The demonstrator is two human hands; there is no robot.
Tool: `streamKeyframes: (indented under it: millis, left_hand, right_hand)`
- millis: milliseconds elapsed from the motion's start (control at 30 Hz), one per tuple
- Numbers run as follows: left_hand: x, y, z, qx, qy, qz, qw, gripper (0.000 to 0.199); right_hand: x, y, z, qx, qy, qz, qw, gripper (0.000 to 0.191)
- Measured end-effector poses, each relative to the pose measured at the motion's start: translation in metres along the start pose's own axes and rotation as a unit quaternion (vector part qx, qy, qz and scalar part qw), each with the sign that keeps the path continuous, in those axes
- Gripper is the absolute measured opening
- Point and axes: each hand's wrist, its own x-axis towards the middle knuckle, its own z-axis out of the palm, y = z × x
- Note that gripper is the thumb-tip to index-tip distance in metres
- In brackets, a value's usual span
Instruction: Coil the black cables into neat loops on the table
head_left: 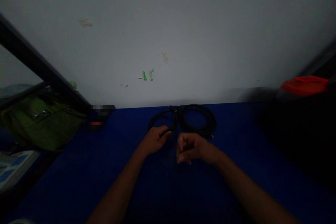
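Two loops of black cable lie at the far edge of the dark blue tabletop [110, 185]. The left coil [161, 119] is smaller, and my left hand [154, 140] grips its near side, with a short cable end showing past my fingers. The right coil [198, 120] lies just beyond my right hand [190, 148], apart from it. That hand's fingers are curled together, and nothing shows in them. The two coils meet at a dark joint [173, 109] by the wall.
A white wall [168, 35] with green and pale marks rises behind the table. A green bag [42, 122] sits at the left beside a dark frame, with a small dark object [99, 117] nearby. A red cloth [304, 85] sits on a dark shape at the right.
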Motion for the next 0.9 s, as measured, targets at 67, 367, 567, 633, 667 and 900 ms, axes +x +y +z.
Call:
streamKeyframes:
  millis: [67, 367, 567, 633, 667, 900]
  left_hand:
    - [-0.001, 0.000, -0.001, -0.004, 0.007, -0.001, 1.000, 0.032]
    - [-0.004, 0.004, 0.002, 0.025, -0.007, 0.004, 1.000, 0.015]
    - [-0.004, 0.005, 0.003, 0.037, -0.011, 0.000, 0.999, 0.015]
    - [-0.003, 0.004, 0.003, 0.031, -0.009, 0.000, 0.999, 0.016]
    - [-0.003, 0.004, 0.003, 0.027, -0.009, 0.001, 1.000, 0.016]
    - [-0.003, 0.005, 0.006, 0.034, -0.021, -0.001, 0.999, 0.019]
  right_hand:
    - [-0.004, 0.000, 0.002, -0.021, -0.115, 0.105, 0.988, 0.030]
    - [0.005, 0.001, -0.006, -0.186, 0.027, 0.115, 0.975, 0.017]
    - [0.008, 0.014, -0.009, -0.423, 0.223, -0.054, 0.876, 0.010]
    - [0.010, 0.018, -0.009, -0.480, 0.257, -0.091, 0.834, 0.017]
    - [0.010, 0.020, -0.009, -0.492, 0.255, -0.102, 0.826, 0.017]
    - [0.013, 0.021, -0.007, -0.494, 0.214, -0.137, 0.832, 0.014]
